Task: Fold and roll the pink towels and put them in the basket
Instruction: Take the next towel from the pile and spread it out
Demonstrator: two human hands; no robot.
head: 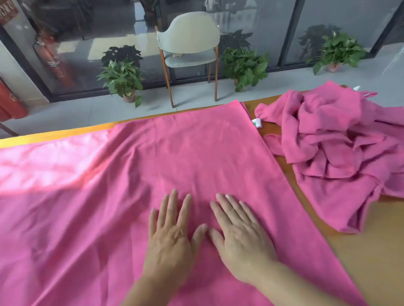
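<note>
Towel point(183, 155) lies spread, pink and smooth, under flat left hand point(171, 236) and right hand point(240, 235), each grip released.

Single view: head cam, wide-angle, looking forward and down across the table point(393, 251). Table fills the lower half, close in; its near edge is out of frame, far edge runs across mid-frame. Both forearms enter from the bottom, nearest the lens. Beyond the table's far edge: floor, a chair point(190, 41) facing the camera, glass wall behind it. Edges show lens bowing.
</note>
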